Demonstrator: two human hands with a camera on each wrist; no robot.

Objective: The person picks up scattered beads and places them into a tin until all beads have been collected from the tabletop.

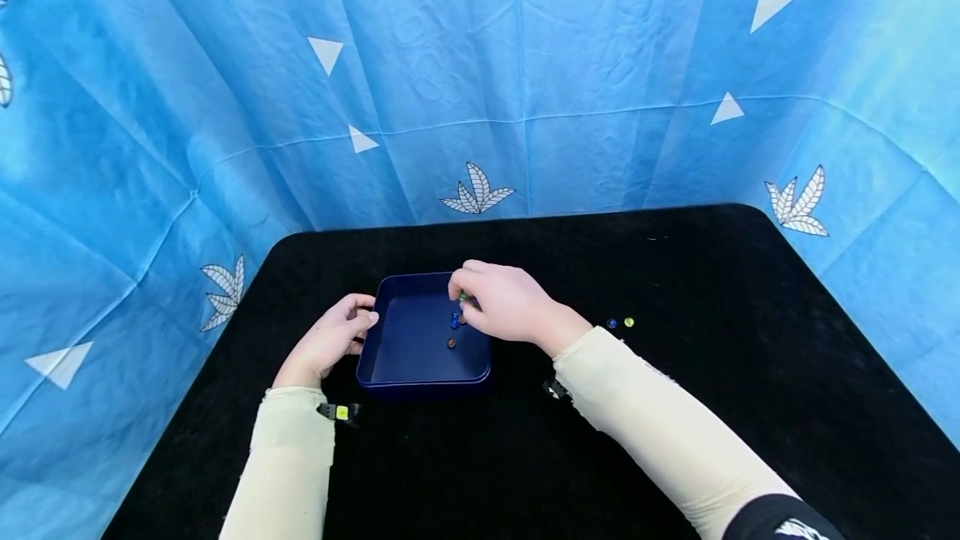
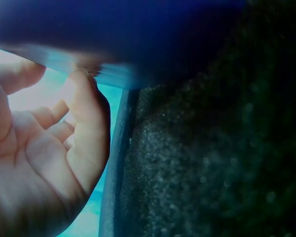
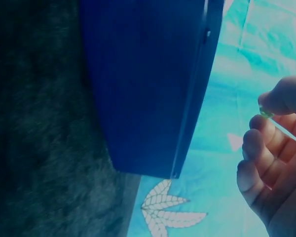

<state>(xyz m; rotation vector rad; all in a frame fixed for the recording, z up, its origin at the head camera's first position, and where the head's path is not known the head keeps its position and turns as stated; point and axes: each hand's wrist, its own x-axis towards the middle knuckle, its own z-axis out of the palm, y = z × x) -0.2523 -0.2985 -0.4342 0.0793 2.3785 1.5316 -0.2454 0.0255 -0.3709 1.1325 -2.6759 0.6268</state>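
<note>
A dark blue square tray (image 1: 408, 348) stands on the black table. My left hand (image 1: 339, 333) grips its left wall, the thumb at the rim and the fingers on the outside; the left wrist view shows fingertips (image 2: 81, 86) against the wall. Above the tray's right side, my right hand (image 1: 506, 300) pinches a small green marble (image 3: 265, 112) between thumb and fingertips. Inside the tray lie several marbles, among them a blue marble (image 1: 454, 321) and a brown marble (image 1: 451, 343). The right hand hides the tray's far right corner.
To the right of the tray, a blue marble (image 1: 612, 323) and a yellow-green marble (image 1: 629, 322) lie side by side on the black tabletop (image 1: 720, 390). A blue patterned curtain (image 1: 570, 148) hangs behind the table and along its sides.
</note>
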